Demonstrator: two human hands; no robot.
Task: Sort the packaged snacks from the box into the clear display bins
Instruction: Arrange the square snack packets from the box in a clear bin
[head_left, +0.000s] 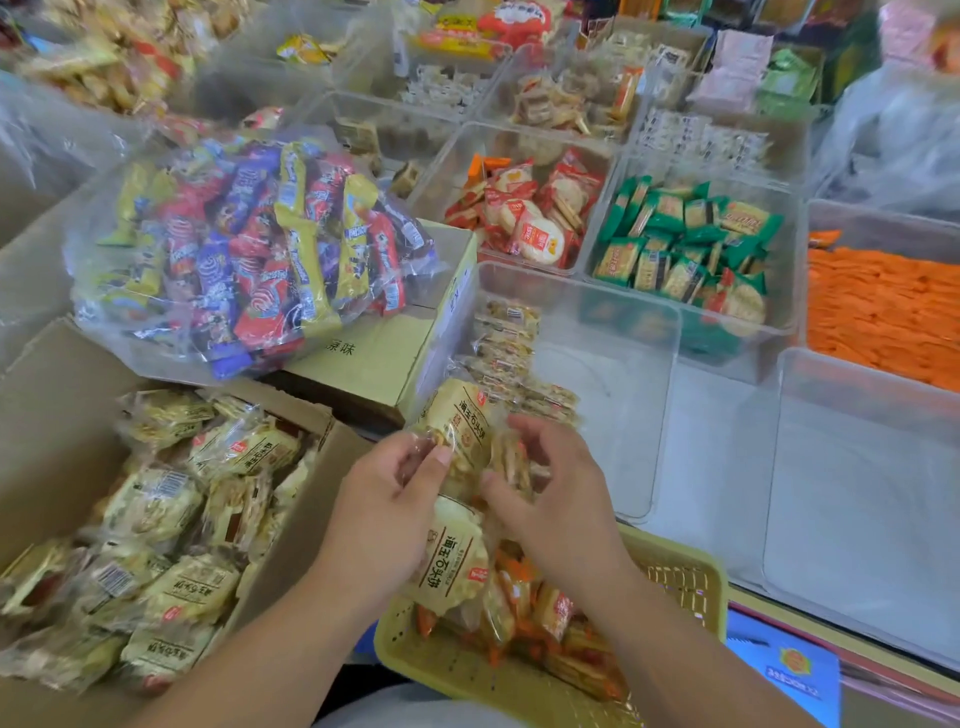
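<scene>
Together, left fingers (422, 458) and right fingers (527, 432) pinch the snack packets (459, 411).

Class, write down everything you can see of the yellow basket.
The yellow basket looks like plastic, its walls and floor pierced by small holes. It sits upright at the bottom of the view, right of the cardboard box, below the left hand and the right hand. Small orange and yellow snack packets lie in it.

Clear bins (613, 322) on white counter (711, 493)
</scene>
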